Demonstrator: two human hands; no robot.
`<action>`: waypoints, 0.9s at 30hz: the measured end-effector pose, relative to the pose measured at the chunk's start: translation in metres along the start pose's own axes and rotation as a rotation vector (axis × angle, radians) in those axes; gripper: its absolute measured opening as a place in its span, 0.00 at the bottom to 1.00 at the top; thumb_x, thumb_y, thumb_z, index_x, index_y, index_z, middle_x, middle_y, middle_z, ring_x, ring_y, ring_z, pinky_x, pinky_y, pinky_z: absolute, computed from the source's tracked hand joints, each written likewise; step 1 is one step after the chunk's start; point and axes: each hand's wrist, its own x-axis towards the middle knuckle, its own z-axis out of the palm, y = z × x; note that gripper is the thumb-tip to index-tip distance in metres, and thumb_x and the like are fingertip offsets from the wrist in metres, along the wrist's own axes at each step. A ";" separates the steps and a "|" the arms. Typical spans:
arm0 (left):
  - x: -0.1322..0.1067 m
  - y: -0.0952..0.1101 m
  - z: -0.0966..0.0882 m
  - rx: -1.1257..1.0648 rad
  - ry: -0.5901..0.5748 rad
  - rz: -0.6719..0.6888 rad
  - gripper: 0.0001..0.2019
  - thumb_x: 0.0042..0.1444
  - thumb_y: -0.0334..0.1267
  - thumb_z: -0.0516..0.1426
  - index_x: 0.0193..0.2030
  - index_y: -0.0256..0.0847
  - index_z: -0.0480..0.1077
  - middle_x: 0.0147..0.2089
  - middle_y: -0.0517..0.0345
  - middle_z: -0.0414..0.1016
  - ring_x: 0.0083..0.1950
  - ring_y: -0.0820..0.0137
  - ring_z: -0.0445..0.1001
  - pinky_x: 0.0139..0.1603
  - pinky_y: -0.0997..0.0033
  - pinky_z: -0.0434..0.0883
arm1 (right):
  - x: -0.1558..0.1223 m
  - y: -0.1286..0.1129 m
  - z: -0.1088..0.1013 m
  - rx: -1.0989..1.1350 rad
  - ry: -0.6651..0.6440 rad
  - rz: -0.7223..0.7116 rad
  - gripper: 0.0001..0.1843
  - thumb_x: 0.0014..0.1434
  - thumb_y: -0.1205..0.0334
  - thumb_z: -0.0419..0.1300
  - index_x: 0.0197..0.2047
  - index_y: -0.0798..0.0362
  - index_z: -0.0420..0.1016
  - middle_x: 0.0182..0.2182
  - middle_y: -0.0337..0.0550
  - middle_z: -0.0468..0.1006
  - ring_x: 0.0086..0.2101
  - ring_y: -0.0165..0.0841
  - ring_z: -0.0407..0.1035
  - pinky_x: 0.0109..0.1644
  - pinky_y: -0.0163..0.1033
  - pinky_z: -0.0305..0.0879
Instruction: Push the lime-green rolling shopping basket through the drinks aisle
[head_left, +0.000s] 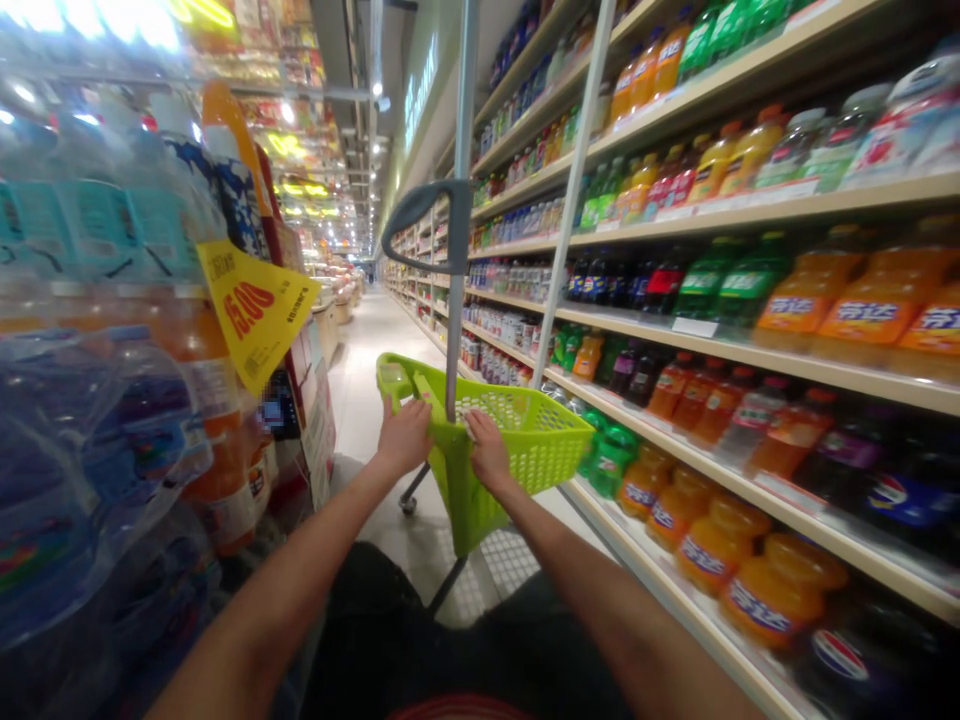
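A bright green shopping cart (544, 410) with a perforated basket stands upright in front of my knees. My left hand (406, 436) is closed over the near rim, left of a grey upright pole (454, 340). On the other side of that pole, my right hand (487, 448) grips the same rim, its fingertips curled over the edge. The pole rises from the cart's near end and carries a dark grey loop handle (420, 215). Below the basket a caster wheel (407, 506) shows. What little of the basket's inside I see is the holed wall.
Shelves (750, 345) of bottled drinks run along my right, with large orange soda bottles (705, 545) on the lowest one. Stacked bottle packs (97, 440) and a yellow price sign (259, 310) stand close on my left. A pale aisle floor (358, 350) stretches ahead.
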 end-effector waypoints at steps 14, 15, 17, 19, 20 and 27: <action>-0.002 0.003 0.007 -0.053 0.054 -0.116 0.21 0.56 0.46 0.51 0.54 0.40 0.62 0.57 0.48 0.67 0.63 0.58 0.57 0.64 0.43 0.43 | -0.028 -0.056 -0.014 0.127 0.120 -0.087 0.25 0.56 0.75 0.44 0.55 0.54 0.67 0.56 0.48 0.66 0.60 0.35 0.51 0.63 0.51 0.51; -0.002 0.006 0.007 -0.048 0.060 -0.121 0.21 0.56 0.46 0.51 0.54 0.39 0.62 0.56 0.48 0.68 0.63 0.58 0.58 0.64 0.44 0.44 | -0.027 -0.061 -0.017 0.137 0.113 -0.128 0.25 0.56 0.75 0.44 0.56 0.54 0.66 0.57 0.47 0.65 0.60 0.34 0.51 0.64 0.50 0.51; -0.002 0.014 0.007 -0.037 0.070 -0.129 0.21 0.55 0.44 0.52 0.54 0.39 0.62 0.56 0.47 0.68 0.62 0.58 0.58 0.63 0.45 0.45 | -0.024 -0.068 -0.022 0.165 0.101 -0.193 0.26 0.57 0.74 0.44 0.57 0.54 0.64 0.57 0.47 0.64 0.60 0.33 0.52 0.64 0.49 0.51; -0.002 0.025 0.007 -0.028 0.079 -0.130 0.20 0.55 0.43 0.52 0.54 0.38 0.62 0.55 0.47 0.69 0.62 0.58 0.59 0.63 0.46 0.46 | -0.017 -0.072 -0.028 0.185 0.098 -0.198 0.26 0.57 0.74 0.44 0.58 0.54 0.63 0.57 0.48 0.64 0.59 0.32 0.53 0.63 0.48 0.52; -0.001 0.031 0.008 -0.023 0.082 -0.127 0.21 0.55 0.43 0.52 0.54 0.37 0.62 0.55 0.46 0.69 0.62 0.57 0.59 0.63 0.46 0.46 | -0.013 -0.072 -0.031 0.184 0.097 -0.180 0.26 0.56 0.74 0.44 0.57 0.54 0.64 0.57 0.48 0.65 0.59 0.33 0.55 0.63 0.48 0.53; 0.004 0.041 0.011 -0.053 0.041 -0.036 0.31 0.54 0.47 0.51 0.61 0.33 0.53 0.62 0.42 0.60 0.65 0.58 0.54 0.65 0.50 0.46 | 0.007 -0.048 -0.056 0.195 0.054 -0.048 0.22 0.51 0.73 0.47 0.46 0.51 0.74 0.50 0.44 0.72 0.53 0.34 0.64 0.60 0.47 0.58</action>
